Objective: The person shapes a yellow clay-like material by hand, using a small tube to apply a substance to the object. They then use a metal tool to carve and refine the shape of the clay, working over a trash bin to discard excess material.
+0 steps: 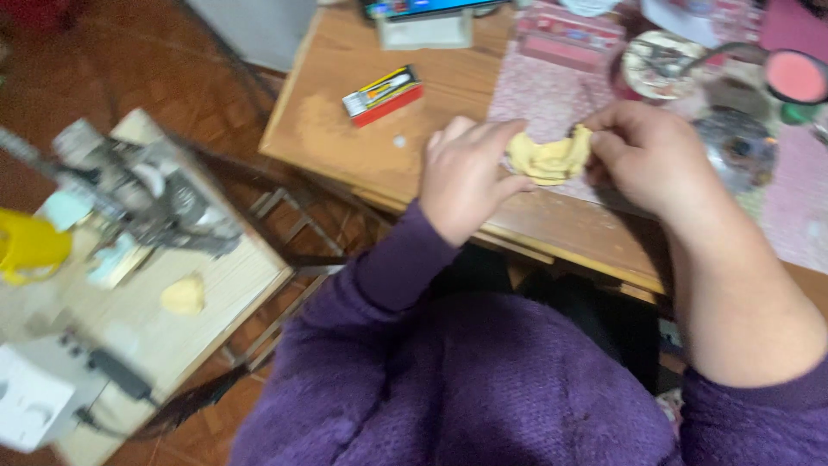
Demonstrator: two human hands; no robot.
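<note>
**Over the table edge: dough between two hands**

Above the wooden table (379, 147), held between both hands, a flat piece of yellow dough (549, 157). Left hand (464, 177) half closed, fingers curled, pinching the left side of the dough. Right hand (642, 155) also half closed, gripping the right side. On the low board (216, 293) at the left, well apart, a small dough lump (183, 294). Near the right hand, a round tin (660, 65), contents too blurred to tell.

Both purple-sleeved arms reach forward. The left hand (466, 177) and right hand (647, 155) face each other, fingertips curled inward, pinching closed, thumbs underneath.
</note>
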